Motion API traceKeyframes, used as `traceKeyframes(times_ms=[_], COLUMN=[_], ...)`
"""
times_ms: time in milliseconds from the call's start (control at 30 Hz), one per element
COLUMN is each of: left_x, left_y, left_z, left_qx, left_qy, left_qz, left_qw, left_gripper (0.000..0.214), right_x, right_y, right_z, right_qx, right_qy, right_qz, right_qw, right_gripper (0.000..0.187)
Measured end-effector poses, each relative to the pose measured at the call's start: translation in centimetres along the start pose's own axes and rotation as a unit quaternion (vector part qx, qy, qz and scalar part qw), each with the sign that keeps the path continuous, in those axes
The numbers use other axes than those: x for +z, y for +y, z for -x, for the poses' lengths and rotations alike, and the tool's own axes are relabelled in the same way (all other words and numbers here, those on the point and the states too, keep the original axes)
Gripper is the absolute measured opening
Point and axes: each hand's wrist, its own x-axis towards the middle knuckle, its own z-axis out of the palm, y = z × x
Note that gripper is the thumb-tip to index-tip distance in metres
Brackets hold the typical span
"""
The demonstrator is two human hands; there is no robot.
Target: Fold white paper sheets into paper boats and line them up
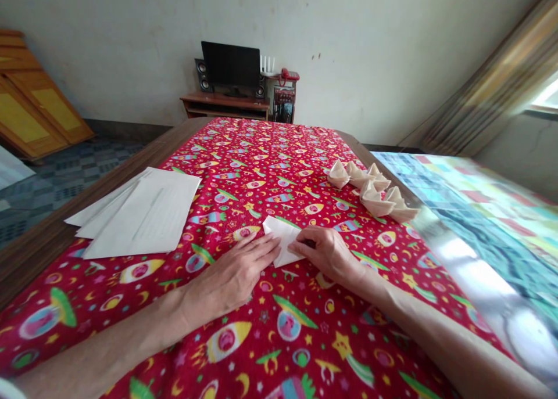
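Hands [242, 268] [329, 251] at opposite edges of folded paper [284, 239], broad red cloth [279, 164] beyond

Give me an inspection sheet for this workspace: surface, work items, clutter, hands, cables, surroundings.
Surface: red rocket-print cloth over a brown table.
Work items: folded paper between the hands; fanned paper sheets at left; several pale pointed folded pieces at right.
Clutter: monitor, speakers and red telephone beyond the table's far end.
Hands: left hand flat, fingertips on the folded paper; right hand curled, seemingly pinching its right side.
Cables: apparently a red cord at the telephone; others cannot be told.
Surroundings: wooden cabinet left, curtain right.
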Motion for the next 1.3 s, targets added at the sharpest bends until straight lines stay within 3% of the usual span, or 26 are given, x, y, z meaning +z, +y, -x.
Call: traceKeyframes(times_ms=[567,733,1000,1133,1200,1300], left_x=[-0.3,-0.2,-0.7,-1.0,-1.1,-1.1], left_y=[0.8,1.2,1.4,1.5,1.5,1.6], left_z=[0.0,0.3,0.2,0.1,0.1,0.0], left_qx=[-0.023,0.003,0.008,0.004,0.006,0.005], left_qy=[-0.006,-0.017,-0.029,-0.031,-0.032,-0.032], left_qz=[0.018,0.012,0.012,0.001,-0.001,-0.004], left_qw=[1.000,1.000,0.999,1.000,0.999,0.999], left_gripper=[0.065,0.067,0.066,0.063,0.063,0.064], right_x=[0.4,0.4,0.8,0.4,-0.1,-0.5], right_y=[-0.4,-0.3,0.3,0.0,-0.5,-1.6], right_z=[-0.4,-0.2,-0.2,0.4,1.4,3.5], right_qx=[0.042,0.030,-0.007,-0.010,-0.041,-0.168], right_qy=[0.013,0.021,0.052,0.119,0.142,0.086], right_qz=[0.039,0.027,0.031,0.024,0.039,0.103], right_qw=[0.998,0.999,0.998,0.993,0.988,0.977], right_gripper=[0.022,0.018,0.013,0.016,0.020,0.028])
